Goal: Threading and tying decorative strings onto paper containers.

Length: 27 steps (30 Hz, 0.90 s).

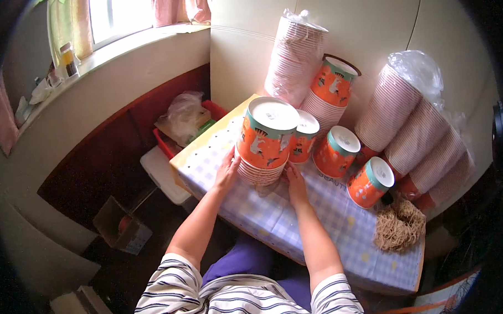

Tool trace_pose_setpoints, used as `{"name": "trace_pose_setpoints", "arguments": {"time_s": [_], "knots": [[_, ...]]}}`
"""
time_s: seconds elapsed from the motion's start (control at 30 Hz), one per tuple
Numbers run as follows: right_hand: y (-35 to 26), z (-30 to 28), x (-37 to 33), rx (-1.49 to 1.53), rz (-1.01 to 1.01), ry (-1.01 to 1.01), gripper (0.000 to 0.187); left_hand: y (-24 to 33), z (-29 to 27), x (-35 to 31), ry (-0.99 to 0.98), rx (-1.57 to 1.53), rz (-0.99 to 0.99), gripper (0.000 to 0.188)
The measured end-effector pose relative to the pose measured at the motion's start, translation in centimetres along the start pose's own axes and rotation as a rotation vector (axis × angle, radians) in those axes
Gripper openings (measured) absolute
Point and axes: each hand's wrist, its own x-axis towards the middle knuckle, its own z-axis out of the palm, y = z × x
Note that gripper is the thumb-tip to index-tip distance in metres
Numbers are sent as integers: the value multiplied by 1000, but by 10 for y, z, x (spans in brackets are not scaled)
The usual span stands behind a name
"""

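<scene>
An upside-down stack of large paper cups (262, 143), orange with animal drawings and a teal band, stands upright between my hands. My left hand (226, 169) is closed around the left side of its ribbed lower rims. On the right side of the same rims rests my right hand (294, 182), its fingers partly hidden behind the stack. A bit of clear plastic (268, 188) shows at the base. Just behind the stack is a smaller orange cup (303, 144). Two more inverted cups, one (334, 157) nearer and one (369, 185) farther right, sit on the checked tablecloth (276, 217).
Tall plastic-wrapped cup stacks (388, 105) line the wall side, beside another cup stack (327, 99). A tangle of brown twine (399, 224) lies at the table's right end. Left of the table are a red bin (161, 139) and, on the floor, an open cardboard box (124, 230).
</scene>
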Motion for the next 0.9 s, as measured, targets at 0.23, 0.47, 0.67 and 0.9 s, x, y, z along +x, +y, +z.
{"name": "trace_pose_setpoints", "arguments": {"time_s": [0.23, 0.47, 0.67, 0.9], "knots": [[-18, 9, -15, 162, 11, 82, 46, 16, 0, -14, 17, 15, 6, 70], [-42, 12, -23, -96, -123, 97, 52, 43, -13, -17, -171, 128, 11, 102], [-45, 14, -18, 46, -115, -24, 59, 36, -10, -10, -213, 31, 12, 110], [-53, 18, -20, -34, -163, -83, 65, 55, 2, -14, -201, 4, 21, 105]]}}
